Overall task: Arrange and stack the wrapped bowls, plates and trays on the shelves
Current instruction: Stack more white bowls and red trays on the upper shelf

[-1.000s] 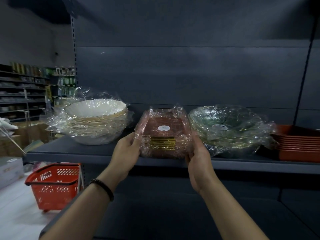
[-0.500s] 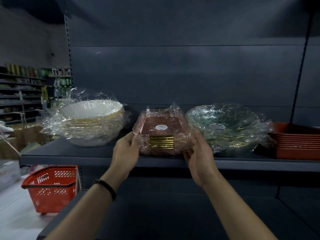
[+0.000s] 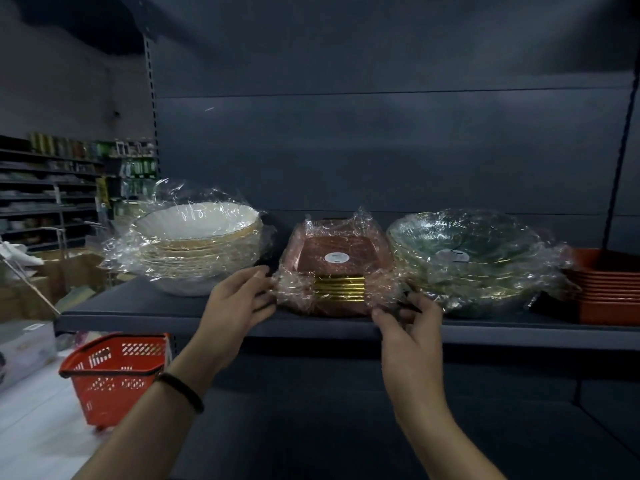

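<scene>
At my eight o'clock a red shopping basket [image 3: 114, 372] stands on the pale floor [image 3: 31, 427]. Cardboard boxes [image 3: 69, 271] sit at my nine o'clock. Far-off stocked store racks [image 3: 48, 188] fill my ten o'clock.

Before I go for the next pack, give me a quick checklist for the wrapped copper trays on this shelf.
1. The copper tray stack rests flat on the shelf: ok.
2. No overhang past the shelf's front edge: ok, though it sits close.
3. Gap to the white bowl stack on its left: ok, apart.
4. Clearance from the green bowl stack on its right: cannot tell, the wraps crowd together.
5. The left hand is open and grips nothing: ok.
6. The right hand is free of the wrap: cannot tell, its fingers curl at the corner.
</scene>
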{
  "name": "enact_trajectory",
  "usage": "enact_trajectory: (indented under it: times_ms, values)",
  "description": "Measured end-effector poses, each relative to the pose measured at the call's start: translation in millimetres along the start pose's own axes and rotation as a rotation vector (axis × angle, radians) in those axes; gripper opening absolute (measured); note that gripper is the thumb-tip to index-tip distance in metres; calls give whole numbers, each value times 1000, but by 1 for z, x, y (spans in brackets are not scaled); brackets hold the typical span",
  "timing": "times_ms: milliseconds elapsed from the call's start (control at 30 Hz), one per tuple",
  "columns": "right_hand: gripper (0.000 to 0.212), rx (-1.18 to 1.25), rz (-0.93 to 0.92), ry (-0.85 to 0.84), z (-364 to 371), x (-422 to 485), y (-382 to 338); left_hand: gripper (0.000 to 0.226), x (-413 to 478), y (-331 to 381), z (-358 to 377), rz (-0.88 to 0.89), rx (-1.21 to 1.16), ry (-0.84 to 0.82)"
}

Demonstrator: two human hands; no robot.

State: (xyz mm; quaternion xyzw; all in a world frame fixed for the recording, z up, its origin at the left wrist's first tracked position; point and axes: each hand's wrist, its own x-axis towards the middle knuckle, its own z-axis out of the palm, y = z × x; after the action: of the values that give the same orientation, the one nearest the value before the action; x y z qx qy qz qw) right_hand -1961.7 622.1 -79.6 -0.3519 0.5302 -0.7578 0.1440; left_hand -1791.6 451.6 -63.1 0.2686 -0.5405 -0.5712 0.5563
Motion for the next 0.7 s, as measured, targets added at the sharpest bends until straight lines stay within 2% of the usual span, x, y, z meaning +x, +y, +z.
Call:
enact_trajectory:
  times_ms: [67, 167, 267, 333, 400, 433, 500, 567, 700]
  values:
    - [26, -23, -45, -63, 10, -15, 2, 26, -2, 2, -21, 12, -26, 44]
    - [11, -110, -99, -299, 40, -23, 4, 25, -6, 6, -55, 38, -69, 138]
    - [19, -64, -41, -496, 75, -25, 1, 19, -6, 13, -94, 81, -133, 268]
    - [28, 39, 77, -582, 106, -24, 4, 22, -2, 18, -121, 111, -185, 330]
    - [30, 188, 250, -593, 138, -20, 9, 27, 7, 24, -143, 113, -280, 392]
    - [38, 254, 327, -589, 153, -18, 11, 31, 12, 27, -152, 98, -323, 416]
    - [59, 362, 439, -561, 181, -13, 13, 54, 25, 31, -168, 52, -373, 422]
    - [68, 458, 511, -509, 206, -9, 9, 79, 38, 32, -179, 1, -400, 388]
    - [59, 606, 500, -419, 244, 8, 11, 103, 61, 36, -187, -91, -476, 299]
